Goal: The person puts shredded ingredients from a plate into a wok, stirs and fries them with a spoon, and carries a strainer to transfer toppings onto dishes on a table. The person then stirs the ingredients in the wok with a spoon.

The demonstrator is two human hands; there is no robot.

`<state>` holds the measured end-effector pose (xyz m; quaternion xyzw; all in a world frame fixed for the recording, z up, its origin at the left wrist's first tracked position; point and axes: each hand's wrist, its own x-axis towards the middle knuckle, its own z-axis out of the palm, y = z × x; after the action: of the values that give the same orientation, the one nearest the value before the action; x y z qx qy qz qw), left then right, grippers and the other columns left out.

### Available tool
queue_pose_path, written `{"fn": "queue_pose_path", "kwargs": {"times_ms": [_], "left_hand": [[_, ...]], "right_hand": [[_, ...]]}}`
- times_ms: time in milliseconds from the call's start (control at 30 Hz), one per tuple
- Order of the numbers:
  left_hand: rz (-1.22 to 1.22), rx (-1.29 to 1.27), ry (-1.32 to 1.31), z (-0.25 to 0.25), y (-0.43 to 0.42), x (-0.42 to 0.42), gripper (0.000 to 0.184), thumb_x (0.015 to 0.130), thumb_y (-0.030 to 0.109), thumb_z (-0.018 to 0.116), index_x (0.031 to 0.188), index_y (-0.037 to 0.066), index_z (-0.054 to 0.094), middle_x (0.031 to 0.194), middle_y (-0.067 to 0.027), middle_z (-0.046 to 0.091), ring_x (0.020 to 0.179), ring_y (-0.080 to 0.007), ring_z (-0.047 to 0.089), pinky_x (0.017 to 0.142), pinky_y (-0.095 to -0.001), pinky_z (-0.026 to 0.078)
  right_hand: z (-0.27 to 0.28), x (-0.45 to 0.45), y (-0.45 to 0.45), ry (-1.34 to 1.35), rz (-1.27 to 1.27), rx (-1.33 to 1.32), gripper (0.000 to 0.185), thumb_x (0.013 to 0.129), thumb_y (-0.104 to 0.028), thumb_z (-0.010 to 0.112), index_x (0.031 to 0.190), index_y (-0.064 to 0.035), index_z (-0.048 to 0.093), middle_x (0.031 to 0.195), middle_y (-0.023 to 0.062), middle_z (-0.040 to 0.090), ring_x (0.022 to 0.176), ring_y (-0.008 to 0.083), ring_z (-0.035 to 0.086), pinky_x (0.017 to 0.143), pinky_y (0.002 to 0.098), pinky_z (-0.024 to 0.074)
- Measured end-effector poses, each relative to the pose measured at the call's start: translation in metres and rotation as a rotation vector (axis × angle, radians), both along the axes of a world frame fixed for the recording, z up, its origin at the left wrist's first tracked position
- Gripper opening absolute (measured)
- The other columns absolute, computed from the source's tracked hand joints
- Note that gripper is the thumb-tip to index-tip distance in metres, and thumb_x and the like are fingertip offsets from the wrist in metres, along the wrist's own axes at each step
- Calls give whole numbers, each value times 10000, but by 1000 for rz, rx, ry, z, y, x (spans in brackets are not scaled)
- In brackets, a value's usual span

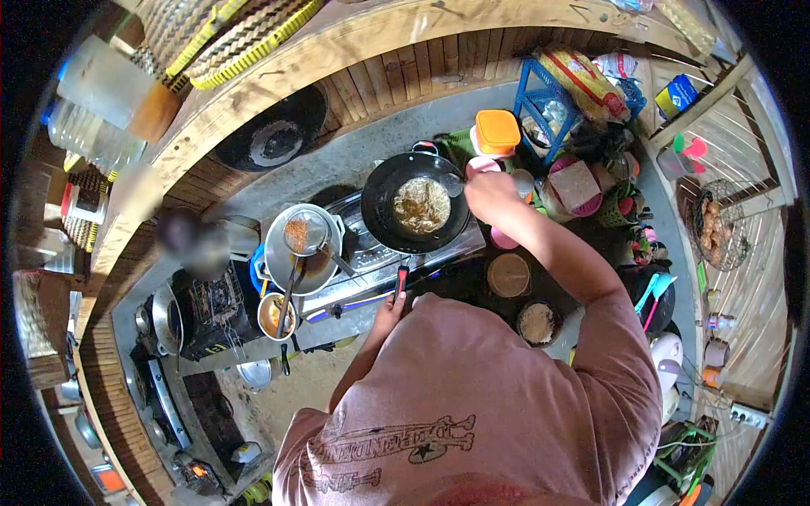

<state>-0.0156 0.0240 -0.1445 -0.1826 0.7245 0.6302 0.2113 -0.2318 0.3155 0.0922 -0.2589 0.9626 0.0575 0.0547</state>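
Note:
A black wok [380,223] sits on the stove, with a pale, bubbling round of food [422,205] frying in oil in it. My left hand [390,314] is closed round the wok's black and red handle [402,277]. Over the wok's right rim, my right hand [492,198] is closed on a metal spatula [453,185]; its blade reaches inside the rim, and the grip is hidden by my fingers. Left of the wok stands a pale pot [276,244] of brown liquid, with a strainer [305,231] of brown bits resting across it.
A small bowl [278,316] stands at the counter's front edge. An orange-lidded container [496,132] and a blue rack [531,105] are behind my right hand. Right of the stove lie a round brown lid [509,275] and a bowl of pale food [537,324]. A wooden beam [354,34] arches above.

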Motion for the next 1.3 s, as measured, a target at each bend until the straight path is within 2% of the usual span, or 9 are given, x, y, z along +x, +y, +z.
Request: {"fn": "queue_pose_path", "kwargs": {"times_ms": [33,200,400,567,900,1033,1200,1233,1300], "left_hand": [[-6,-23,12,20,7,-1,390,1004,453,531,857,93,553,638,37,471,568,-82,416,527,-288,346],[48,-25,-25,4,10,2,401,1005,448,530,826,90,540,613,34,463,544,-88,411,516,-285,339],[52,-104,-9,-1,10,3,405,996,440,549,785,95,518,589,34,468,515,-83,410,493,-275,326],[138,-209,-10,31,26,-3,400,992,431,558,761,109,502,582,40,465,504,-73,400,469,-275,311],[156,9,-85,-7,3,-2,385,983,424,570,755,120,506,549,40,431,462,-84,381,446,-273,292],[116,26,-80,-10,-2,-6,402,970,439,583,755,102,543,563,13,490,465,-102,449,448,-272,350],[68,114,-120,-11,-7,-6,361,957,383,596,784,67,620,629,-26,580,520,-121,539,482,-263,440],[73,153,-108,-7,-4,-5,369,968,408,542,803,106,675,619,17,582,545,-77,494,518,-238,351],[79,228,-95,-4,-3,-7,338,970,414,555,871,108,660,640,21,585,553,-77,499,517,-239,358]], "right_hand": [[-17,-19,-4,-47,-10,5,196,810,-131,575,831,-51,753,879,140,734,802,299,722,655,427,576],[-57,-63,-12,-175,-81,-143,214,800,-119,563,857,-35,751,883,180,728,833,335,720,690,475,564],[-78,-29,-2,-345,-56,-285,213,779,-128,581,879,-33,743,883,201,717,847,363,709,718,484,565],[-25,-2,24,-325,-142,-167,213,798,-133,579,884,-42,751,921,193,724,866,347,717,734,472,569],[-91,10,-10,-289,-210,-293,221,812,-152,564,865,-58,757,922,179,729,861,335,721,745,464,577],[-77,25,13,-283,-194,-165,191,791,-101,580,861,-53,751,926,161,730,860,331,718,730,464,577],[-111,10,27,-195,-171,-180,207,811,-96,558,966,-6,661,974,192,717,867,358,711,737,480,570],[-108,11,25,-194,-206,-185,212,818,-102,550,978,-5,648,968,198,715,866,364,710,738,480,569],[-101,11,24,-188,-205,-164,217,825,-109,541,991,-5,635,962,204,714,866,371,709,739,480,568]]}}
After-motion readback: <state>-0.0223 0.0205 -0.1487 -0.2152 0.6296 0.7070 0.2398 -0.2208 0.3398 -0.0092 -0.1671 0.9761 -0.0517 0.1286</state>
